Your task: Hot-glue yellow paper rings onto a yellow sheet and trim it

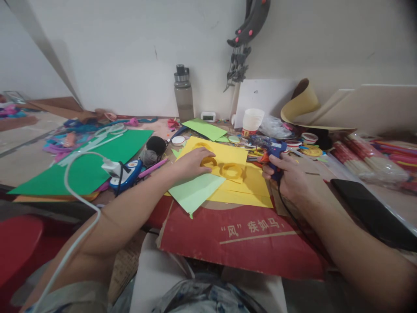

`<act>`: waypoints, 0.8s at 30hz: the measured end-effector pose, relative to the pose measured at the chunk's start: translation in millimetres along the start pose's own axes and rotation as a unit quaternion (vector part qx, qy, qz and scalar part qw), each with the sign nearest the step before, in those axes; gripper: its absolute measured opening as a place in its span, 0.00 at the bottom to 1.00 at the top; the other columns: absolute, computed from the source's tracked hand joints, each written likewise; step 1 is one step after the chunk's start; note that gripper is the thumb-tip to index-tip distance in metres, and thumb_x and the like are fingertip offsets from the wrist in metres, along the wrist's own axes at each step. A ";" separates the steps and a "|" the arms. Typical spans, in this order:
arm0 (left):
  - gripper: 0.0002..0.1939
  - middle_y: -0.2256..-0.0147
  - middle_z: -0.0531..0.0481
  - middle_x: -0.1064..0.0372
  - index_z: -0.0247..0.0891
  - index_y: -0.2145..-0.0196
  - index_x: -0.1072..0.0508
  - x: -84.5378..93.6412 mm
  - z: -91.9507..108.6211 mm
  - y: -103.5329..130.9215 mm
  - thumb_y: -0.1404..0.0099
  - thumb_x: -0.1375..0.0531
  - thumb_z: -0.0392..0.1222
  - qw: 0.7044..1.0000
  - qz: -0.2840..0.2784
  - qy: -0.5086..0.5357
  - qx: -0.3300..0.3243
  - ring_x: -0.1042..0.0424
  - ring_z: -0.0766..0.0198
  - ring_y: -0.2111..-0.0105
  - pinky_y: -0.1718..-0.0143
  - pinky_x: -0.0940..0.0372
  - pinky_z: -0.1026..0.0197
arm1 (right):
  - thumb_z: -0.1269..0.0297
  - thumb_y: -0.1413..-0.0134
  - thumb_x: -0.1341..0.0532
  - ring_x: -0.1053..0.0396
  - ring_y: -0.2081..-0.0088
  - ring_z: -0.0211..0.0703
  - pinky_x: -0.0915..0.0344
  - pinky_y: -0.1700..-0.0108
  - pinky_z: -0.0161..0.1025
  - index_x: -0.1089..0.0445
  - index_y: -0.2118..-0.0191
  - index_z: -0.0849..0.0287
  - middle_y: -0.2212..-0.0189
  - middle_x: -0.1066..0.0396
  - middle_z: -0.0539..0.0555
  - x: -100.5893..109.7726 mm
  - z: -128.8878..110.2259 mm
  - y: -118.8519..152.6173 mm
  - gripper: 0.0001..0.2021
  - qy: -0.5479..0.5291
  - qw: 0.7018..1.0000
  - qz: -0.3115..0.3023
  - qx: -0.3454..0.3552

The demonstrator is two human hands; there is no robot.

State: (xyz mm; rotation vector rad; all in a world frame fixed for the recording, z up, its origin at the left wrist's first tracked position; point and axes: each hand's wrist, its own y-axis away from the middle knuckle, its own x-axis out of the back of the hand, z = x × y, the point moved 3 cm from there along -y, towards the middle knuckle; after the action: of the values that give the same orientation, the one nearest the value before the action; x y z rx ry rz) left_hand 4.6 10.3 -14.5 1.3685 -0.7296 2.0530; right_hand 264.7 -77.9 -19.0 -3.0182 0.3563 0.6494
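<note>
Showing blue and orange, the glue gun (pixel 276 148) in the right hand (pixel 289 176)

Right hand (pixel 291 176): gripping one blue hot-glue gun (pixel 276 148), black cord. Left hand (pixel 194 162): fingers at one yellow ring (pixel 210 163); grip unclear. Second yellow ring (pixel 231 176): on yellow paper (pixel 256 190), between the hands. Pale green sheet (pixel 197 190): overlapping the yellow. Red printed cardboard (pixel 244 248): at the near edge. Grey water bottle (pixel 183 96): upright, near the wall. Stacked paper cups (pixel 253 118).
</note>
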 end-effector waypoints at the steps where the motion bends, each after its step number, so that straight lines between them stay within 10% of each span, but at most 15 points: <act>1: 0.26 0.42 0.41 0.32 0.37 0.42 0.30 -0.4 -0.7 -0.3 0.36 0.38 0.48 1.000 0.003 0.001 0.002 0.37 0.52 0.39 0.37 0.44 0.52 | 0.66 0.63 0.26 0.44 0.80 0.31 0.43 0.80 0.31 0.37 0.70 0.55 0.75 0.30 0.48 -0.1 -0.2 0.2 0.19 0.001 1.000 0.002 -0.001; 24: 0.28 0.46 0.39 0.30 0.35 0.44 0.27 -15.4 -2.6 -3.4 0.38 0.35 0.53 0.996 0.056 0.001 0.064 0.33 0.48 0.43 0.41 0.39 0.51 | 0.67 0.61 0.26 0.43 0.80 0.31 0.42 0.79 0.30 0.39 0.72 0.55 0.75 0.28 0.48 0.3 1.1 -0.2 0.18 -0.007 1.000 -0.012 -0.001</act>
State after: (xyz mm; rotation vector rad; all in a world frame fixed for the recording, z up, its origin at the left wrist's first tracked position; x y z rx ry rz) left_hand 10.3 12.2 -29.2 1.4234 -0.6980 2.2216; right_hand 264.6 -77.6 -20.1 -3.0122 0.3178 0.6701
